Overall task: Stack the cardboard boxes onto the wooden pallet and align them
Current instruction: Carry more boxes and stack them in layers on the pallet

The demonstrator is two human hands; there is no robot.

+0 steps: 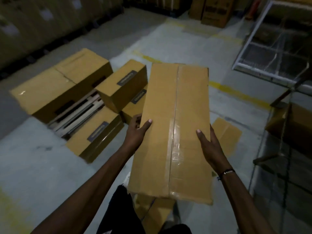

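1. Two hands clamped on one long cardboard box [173, 129], carried lengthwise away from the body, taped seam up.
2. Left hand [137, 130] pressed flat to the box's left side, thumb hooked over the top edge, remaining fingers down the side wall and mostly hidden.
3. Right hand [210, 146] laid along the right top edge, thumb on the top face, fingers wrapped over the right side out of sight.
4. Both grips set around the middle of the box's length, opposite each other, with the clear tape strip [173, 146] running between them.
5. Left of the left hand and lower: wooden pallet [79, 114], slats showing in a gap between boxes.
6. On the pallet beyond the left grip: a large box [62, 85] at the far left, a smaller labelled box [123, 85] just beside the held box's left edge, another labelled box [96, 134] nearer, below the left forearm's line.
7. Fourth box [133, 107] partly hidden, tucked between the labelled box and the held box.
8. Right of the right hand, on the concrete floor: flattened cardboard sheet [226, 134].
9. Further right of that grip: metal rack [276, 48], blurred.
10. Under the held box's near end: more cardboard [157, 215], shape unclear.
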